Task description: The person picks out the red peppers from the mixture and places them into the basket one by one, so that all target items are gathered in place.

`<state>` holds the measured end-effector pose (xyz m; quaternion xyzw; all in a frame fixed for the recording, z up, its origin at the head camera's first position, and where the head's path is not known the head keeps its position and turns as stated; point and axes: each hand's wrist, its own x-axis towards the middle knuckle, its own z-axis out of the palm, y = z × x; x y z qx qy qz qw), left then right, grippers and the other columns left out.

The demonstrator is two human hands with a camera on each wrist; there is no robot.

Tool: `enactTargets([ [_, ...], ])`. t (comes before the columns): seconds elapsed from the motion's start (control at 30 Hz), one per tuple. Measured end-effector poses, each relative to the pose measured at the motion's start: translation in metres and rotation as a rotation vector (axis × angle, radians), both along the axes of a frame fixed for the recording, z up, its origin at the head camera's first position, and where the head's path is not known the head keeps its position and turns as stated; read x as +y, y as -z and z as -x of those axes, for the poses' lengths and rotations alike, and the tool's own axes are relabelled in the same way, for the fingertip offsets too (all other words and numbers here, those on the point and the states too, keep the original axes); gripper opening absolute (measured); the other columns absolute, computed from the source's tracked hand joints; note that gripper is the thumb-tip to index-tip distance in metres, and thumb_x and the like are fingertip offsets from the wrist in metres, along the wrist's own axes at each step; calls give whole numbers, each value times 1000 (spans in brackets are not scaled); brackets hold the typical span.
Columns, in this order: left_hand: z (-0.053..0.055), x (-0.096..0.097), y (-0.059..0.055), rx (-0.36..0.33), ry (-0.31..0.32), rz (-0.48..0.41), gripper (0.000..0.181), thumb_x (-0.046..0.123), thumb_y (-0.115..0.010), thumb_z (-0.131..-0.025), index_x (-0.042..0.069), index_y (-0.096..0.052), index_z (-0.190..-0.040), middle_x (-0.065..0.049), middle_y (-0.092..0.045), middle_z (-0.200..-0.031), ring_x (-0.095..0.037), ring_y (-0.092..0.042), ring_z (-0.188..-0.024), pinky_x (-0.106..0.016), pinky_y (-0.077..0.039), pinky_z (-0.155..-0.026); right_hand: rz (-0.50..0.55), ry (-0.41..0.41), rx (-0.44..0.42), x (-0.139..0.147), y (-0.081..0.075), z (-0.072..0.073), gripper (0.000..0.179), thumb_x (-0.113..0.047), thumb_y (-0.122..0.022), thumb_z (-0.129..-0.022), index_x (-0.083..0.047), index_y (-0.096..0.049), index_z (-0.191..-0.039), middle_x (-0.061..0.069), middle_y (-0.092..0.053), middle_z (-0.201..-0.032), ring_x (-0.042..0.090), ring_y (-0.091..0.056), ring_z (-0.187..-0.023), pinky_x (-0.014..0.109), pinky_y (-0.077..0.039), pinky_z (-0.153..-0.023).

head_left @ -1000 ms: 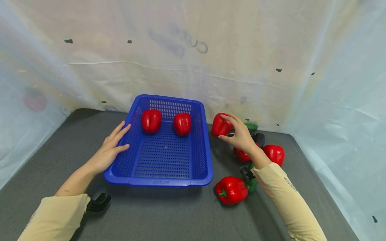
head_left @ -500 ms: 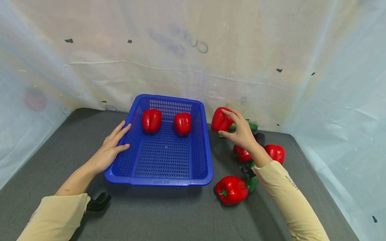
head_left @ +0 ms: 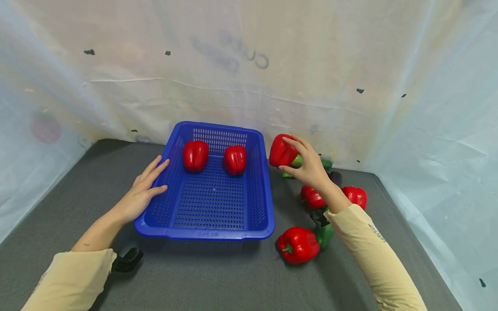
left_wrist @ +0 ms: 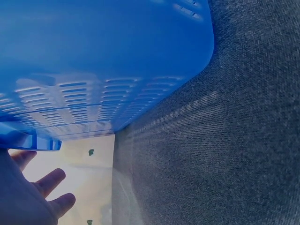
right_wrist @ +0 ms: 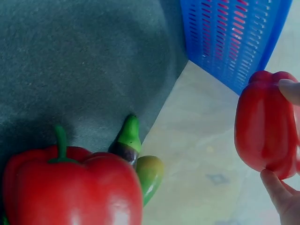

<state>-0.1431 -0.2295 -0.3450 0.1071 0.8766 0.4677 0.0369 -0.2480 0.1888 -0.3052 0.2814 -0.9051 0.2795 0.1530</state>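
Pinched pepper (head_left: 281, 150) aloft w/ R hand (head_left: 309, 169), just right of bskt (head_left: 204, 233); rested L hand (head_left: 137, 195), fingers spread, on its left side. Prob. was mid-transfer; likely needed shift L over bskt, then release

Red, blue and charcoal against milky cream.
Glossy red on the peppers (head_left: 281, 150), bright green at the stem (head_left: 287, 249); deep blue on the basket (head_left: 210, 233), patterned with rows of perforations; flecked dark grey over the desk (head_left: 202, 280); pale yellow on the sleeves (head_left: 70, 278); dark spots across the cloudy sheeting (head_left: 218, 99).
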Motion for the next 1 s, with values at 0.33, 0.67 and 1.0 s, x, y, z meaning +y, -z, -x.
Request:
enactTargets([
  [0.33, 0, 1, 0, -3, -1, -3, 64, 18, -41, -100, 14, -8, -156, -9, 15, -161, -49, 11, -141, -79, 0, -98, 2, -37, 22, -7, -7, -4, 73, -15, -80, -78, -12, -45, -143, 13, -36, -151, 33, -36, -137, 55, -37, -105],
  [0.67, 0, 0, 0, 1, -2, 1, 64, 18, -41, -100, 15, -8, -156, -8, 15, -161, -49, 12, -141, -79, 1, -98, 19, -108, 85, -16, -10, -5, 73, -13, -81, -76, -11, -47, -141, 14, -39, -149, 31, -39, -136, 51, -42, -102],
  [1.0, 0, 1, 0, -6, -8, 11, 64, 18, -40, -101, 15, -8, -156, -8, 15, -161, -49, 11, -141, -79, 0, -98, -1, -163, 94, -32, -18, -8, 73, -16, -81, -76, -12, -47, -141, 12, -38, -149, 28, -39, -136, 49, -39, -105],
])
